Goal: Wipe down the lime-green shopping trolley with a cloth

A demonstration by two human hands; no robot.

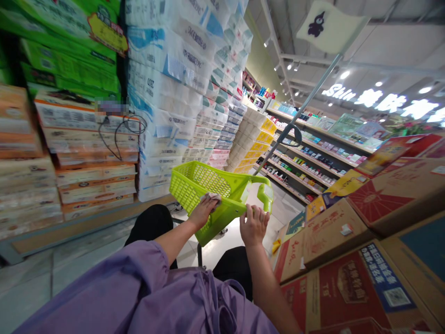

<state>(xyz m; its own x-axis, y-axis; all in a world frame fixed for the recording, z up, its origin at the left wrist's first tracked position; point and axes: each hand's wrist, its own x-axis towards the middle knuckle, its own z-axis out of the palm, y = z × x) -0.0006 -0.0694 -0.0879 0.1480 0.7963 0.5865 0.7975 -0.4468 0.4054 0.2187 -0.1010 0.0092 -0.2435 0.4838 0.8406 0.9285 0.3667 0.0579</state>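
Note:
A lime-green shopping cart basket (222,218) with perforated sides stands tilted in view in front of my knees. My left hand (205,209) presses a crumpled pale cloth (212,197) onto the basket's near rim, its fingers bent over the cloth. Farther right, my right hand (254,225) curls its fingers over the rim below the cart's green handle (266,192). Its palm side is hidden. From the cart rises a grey pole (313,88) topped by a cream flag (328,27) with a dark bear figure.
Tall stacks of wrapped tissue packs (163,93) line the left, with green packs (69,65) beyond. A black cable (118,134) hangs before them. Cardboard boxes (351,287) are piled close on the right. Stocked shelves (313,148) stand behind, and tiled floor (187,253) shows beneath the cart.

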